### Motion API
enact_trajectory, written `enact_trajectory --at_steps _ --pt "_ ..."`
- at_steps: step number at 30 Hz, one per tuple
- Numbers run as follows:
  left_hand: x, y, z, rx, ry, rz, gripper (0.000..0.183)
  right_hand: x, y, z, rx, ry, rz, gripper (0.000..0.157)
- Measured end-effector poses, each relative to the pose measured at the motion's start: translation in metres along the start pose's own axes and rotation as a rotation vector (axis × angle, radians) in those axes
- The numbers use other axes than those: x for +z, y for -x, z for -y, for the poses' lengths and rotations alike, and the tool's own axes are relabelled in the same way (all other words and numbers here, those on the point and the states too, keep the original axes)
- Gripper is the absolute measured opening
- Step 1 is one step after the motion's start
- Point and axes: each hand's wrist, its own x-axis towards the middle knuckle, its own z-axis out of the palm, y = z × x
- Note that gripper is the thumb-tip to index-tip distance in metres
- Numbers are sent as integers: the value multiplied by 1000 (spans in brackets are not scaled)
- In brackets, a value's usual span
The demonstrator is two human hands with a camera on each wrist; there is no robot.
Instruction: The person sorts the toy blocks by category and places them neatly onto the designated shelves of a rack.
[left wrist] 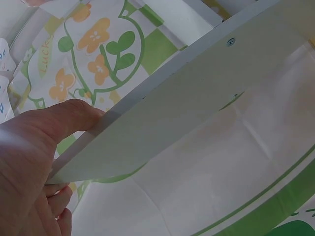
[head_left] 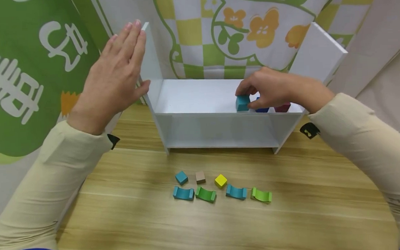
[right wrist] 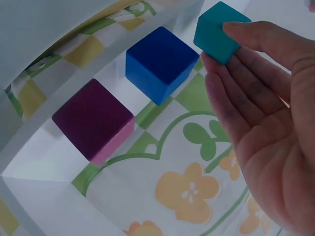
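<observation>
A small white shelf [head_left: 220, 129] stands on the table. My left hand [head_left: 113, 71] is at its left side panel [left wrist: 162, 108]; in the left wrist view the thumb rests on the panel's edge, with the other fingers partly hidden behind it. My right hand [head_left: 273, 87] pinches a teal cube [head_left: 242, 103] between thumb and fingers at the shelf's upper board. Beside that cube, in the right wrist view, sit a blue cube [right wrist: 161, 64] and a dark red cube [right wrist: 93, 120] in a row, partly covered by the right hand in the head view.
On the wooden table [head_left: 223, 231] before the shelf lie a blue cube [head_left: 181, 178], a brown cube [head_left: 200, 177] and a yellow cube [head_left: 220, 181]. Several curved blocks, including a green one [head_left: 205, 194], form a row nearer me. A patterned cloth [head_left: 197, 36] hangs behind.
</observation>
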Motion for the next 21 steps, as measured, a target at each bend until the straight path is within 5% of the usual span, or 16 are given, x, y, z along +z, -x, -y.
enact_trajectory --at_steps 21 --pt "0 0 0 2 -8 -12 103 10 -5 -10 24 2 19 42"
